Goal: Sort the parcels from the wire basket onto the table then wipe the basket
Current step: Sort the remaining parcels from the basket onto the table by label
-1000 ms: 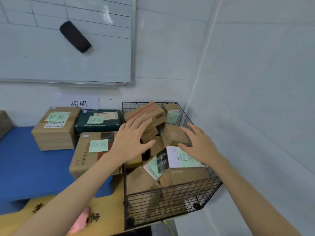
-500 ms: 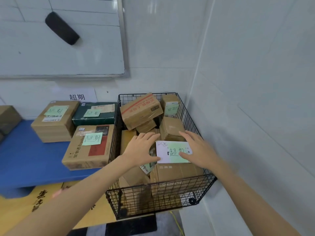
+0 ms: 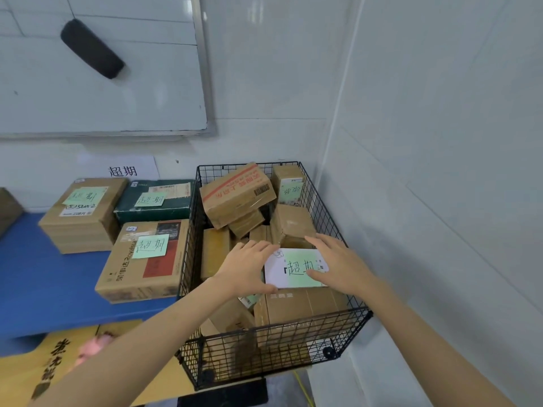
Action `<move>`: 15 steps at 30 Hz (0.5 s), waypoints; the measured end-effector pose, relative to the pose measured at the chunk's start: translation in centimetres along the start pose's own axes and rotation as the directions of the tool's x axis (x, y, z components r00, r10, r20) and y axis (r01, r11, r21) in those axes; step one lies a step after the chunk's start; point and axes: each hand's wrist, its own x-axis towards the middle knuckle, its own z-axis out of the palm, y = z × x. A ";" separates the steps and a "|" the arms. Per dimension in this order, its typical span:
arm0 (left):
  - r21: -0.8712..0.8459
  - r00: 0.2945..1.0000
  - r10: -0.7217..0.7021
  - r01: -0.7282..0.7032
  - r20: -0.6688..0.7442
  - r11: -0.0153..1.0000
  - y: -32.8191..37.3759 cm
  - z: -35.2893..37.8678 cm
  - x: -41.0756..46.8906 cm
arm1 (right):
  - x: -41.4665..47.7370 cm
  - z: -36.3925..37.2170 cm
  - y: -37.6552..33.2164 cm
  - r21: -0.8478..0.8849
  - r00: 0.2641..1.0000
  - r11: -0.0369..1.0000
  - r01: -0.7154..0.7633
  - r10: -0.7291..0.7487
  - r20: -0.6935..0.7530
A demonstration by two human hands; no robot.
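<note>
A black wire basket (image 3: 349,317) stands in the corner, filled with several brown cardboard parcels. On top near the front lies a white parcel (image 3: 289,270) with a green handwritten note. My left hand (image 3: 248,267) grips its left edge, thumb under the near side. My right hand (image 3: 339,264) grips its right edge, thumb lying across the note. A large box with a red stripe (image 3: 236,193) leans at the basket's back. The blue table (image 3: 38,283) lies to the left.
Three parcels with green notes sit on the blue table: a tan one (image 3: 82,212), a dark green one (image 3: 154,199) and a brown one (image 3: 145,259). A yellow board (image 3: 53,365) and something pink (image 3: 94,346) lie below the table. White walls close in behind and on the right.
Both hands came down from above the pile and closed in on the white parcel's two edges. The parcel now lies flat between them with its note facing up.
</note>
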 end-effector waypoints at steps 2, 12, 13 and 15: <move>-0.031 1.000 0.006 -0.006 -0.007 0.999 -0.4 0.0 0.0 | 0.1 0.0 0.2 -0.003 1.000 1.000 -0.001 0.001 0.003; -0.137 0.997 -0.076 0.073 -0.014 0.988 -4.8 -1.6 -2.6 | 2.3 0.5 -0.3 0.011 0.996 0.999 0.053 -0.053 0.071; -0.139 0.996 -0.089 0.087 -0.013 0.986 -5.1 -1.9 -3.0 | 2.6 0.6 -0.3 0.015 0.995 0.998 0.059 -0.060 0.083; -0.144 0.994 -0.108 0.105 -0.013 0.984 -5.7 -2.3 -3.6 | 3.2 0.9 -0.2 0.029 0.992 0.997 0.067 -0.070 0.104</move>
